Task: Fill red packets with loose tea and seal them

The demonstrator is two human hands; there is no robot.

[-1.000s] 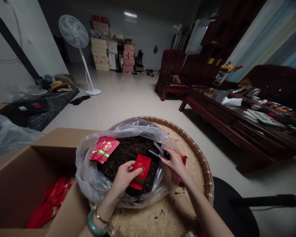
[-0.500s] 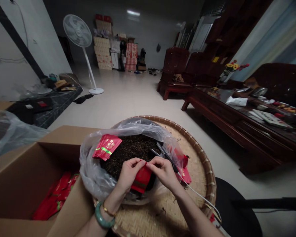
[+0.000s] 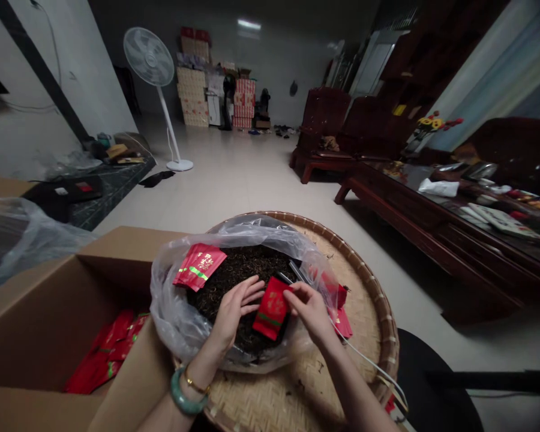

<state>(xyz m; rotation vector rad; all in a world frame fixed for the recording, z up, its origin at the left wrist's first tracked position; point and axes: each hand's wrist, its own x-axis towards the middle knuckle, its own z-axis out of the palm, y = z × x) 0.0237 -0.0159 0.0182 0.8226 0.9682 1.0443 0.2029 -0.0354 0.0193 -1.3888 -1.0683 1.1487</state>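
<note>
In the lower centre of the frame, the right hand (image 3: pixel 309 306) held a red packet (image 3: pixel 270 311) near its upper right corner in a pinching grip. Just left of it, the left hand's (image 3: pixel 234 309) grip was wide, fingers extended, above dark dried leaves (image 3: pixel 247 264) in a plastic bag (image 3: pixel 173 330).

Down at seven o'clock, there's a chunky bangle (image 3: pixel 180 393) around the left wrist, smooth, rounded and bluish green! Just beside it, on its one-o'clock side towards the left hand (image 3: pixel 231 315), a slim gold bracelet (image 3: pixel 197 386), far thinner than its neighbour. And over at five o'clock, the right forearm (image 3: pixel 351 375), bare from the right hand (image 3: pixel 309 309) to the bottom edge.
</note>
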